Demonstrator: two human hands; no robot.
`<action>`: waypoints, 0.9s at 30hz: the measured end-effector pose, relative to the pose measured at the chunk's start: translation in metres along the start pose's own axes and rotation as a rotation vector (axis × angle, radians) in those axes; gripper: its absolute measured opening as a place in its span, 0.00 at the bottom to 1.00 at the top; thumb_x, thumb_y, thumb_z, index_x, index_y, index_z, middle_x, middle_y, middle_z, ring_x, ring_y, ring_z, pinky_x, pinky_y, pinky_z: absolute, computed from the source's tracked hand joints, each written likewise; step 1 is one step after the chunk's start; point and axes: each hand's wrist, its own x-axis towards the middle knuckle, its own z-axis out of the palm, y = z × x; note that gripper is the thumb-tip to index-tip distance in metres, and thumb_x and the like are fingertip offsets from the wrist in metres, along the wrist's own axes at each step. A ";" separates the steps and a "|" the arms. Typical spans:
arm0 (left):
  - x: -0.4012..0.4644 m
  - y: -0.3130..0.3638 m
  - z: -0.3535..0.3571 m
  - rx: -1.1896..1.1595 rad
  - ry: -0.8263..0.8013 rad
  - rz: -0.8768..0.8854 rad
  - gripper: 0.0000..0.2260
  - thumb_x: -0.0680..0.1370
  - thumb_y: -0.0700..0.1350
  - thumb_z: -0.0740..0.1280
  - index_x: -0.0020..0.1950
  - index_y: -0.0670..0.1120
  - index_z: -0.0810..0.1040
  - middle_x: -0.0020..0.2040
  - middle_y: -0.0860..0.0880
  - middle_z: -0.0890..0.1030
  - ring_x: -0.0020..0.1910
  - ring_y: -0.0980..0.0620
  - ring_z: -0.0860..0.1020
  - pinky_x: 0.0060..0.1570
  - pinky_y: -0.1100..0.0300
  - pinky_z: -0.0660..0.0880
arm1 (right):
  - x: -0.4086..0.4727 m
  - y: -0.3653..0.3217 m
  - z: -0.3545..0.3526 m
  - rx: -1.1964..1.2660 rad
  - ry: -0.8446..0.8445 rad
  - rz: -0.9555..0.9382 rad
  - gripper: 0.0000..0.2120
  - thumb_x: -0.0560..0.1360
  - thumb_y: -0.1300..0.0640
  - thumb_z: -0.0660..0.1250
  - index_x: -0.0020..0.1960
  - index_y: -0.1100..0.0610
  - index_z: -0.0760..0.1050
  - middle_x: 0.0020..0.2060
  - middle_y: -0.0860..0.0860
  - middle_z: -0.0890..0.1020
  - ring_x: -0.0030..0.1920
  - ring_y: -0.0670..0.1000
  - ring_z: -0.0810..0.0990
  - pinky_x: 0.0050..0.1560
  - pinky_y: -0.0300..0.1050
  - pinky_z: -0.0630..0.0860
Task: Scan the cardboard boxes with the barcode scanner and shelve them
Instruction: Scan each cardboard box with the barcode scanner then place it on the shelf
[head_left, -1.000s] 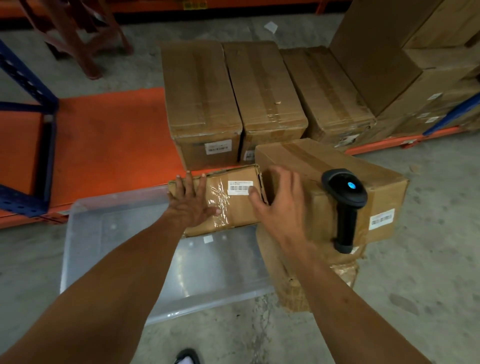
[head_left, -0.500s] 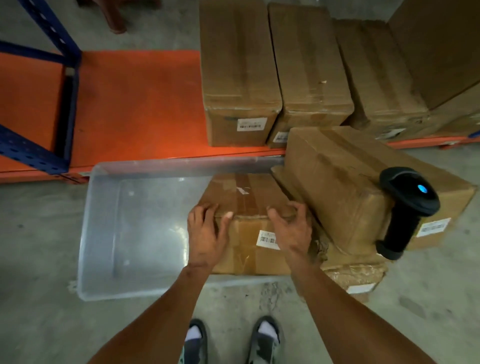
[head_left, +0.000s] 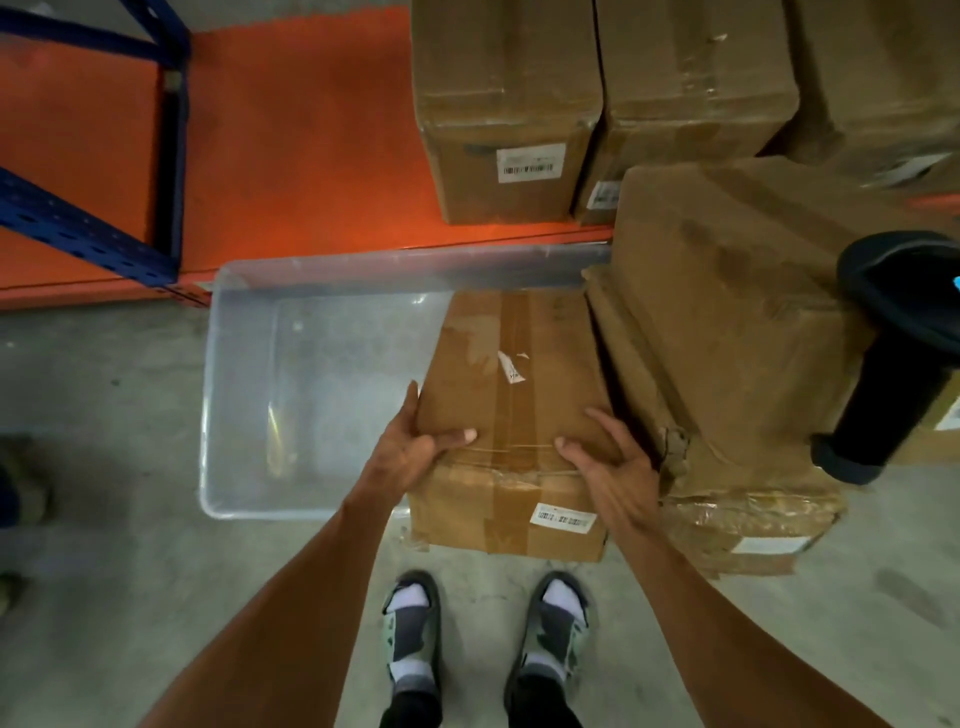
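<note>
Cardboard box (head_left: 511, 395) sits gripped at its near corners by the left hand (head_left: 410, 452) and right hand (head_left: 613, 467). Scanner (head_left: 888, 358) rests on the neighbouring box (head_left: 727, 291).

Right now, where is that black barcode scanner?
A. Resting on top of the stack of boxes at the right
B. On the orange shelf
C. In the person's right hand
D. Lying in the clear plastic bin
A: the barcode scanner rests on the stack of boxes at the right, while the left hand and right hand both grip the taped cardboard box.
</note>
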 end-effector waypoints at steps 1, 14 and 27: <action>-0.002 -0.007 0.005 -0.024 0.025 -0.013 0.50 0.67 0.51 0.81 0.81 0.56 0.54 0.68 0.54 0.73 0.63 0.48 0.74 0.66 0.51 0.71 | -0.001 0.010 0.001 0.026 -0.003 -0.005 0.26 0.70 0.47 0.79 0.66 0.36 0.77 0.62 0.41 0.74 0.60 0.46 0.71 0.60 0.41 0.68; -0.054 -0.018 0.009 -0.092 0.163 0.153 0.39 0.72 0.45 0.78 0.79 0.49 0.63 0.71 0.52 0.73 0.60 0.56 0.73 0.60 0.65 0.69 | -0.028 0.018 -0.006 -0.020 0.095 -0.164 0.26 0.72 0.52 0.77 0.68 0.41 0.77 0.52 0.42 0.81 0.53 0.47 0.81 0.50 0.33 0.74; -0.311 0.062 -0.110 -0.032 0.316 0.430 0.31 0.71 0.51 0.78 0.72 0.49 0.75 0.54 0.54 0.83 0.50 0.65 0.80 0.60 0.62 0.77 | -0.276 -0.155 -0.050 -0.073 0.157 -0.497 0.19 0.73 0.53 0.74 0.63 0.50 0.81 0.54 0.48 0.83 0.48 0.42 0.76 0.50 0.20 0.66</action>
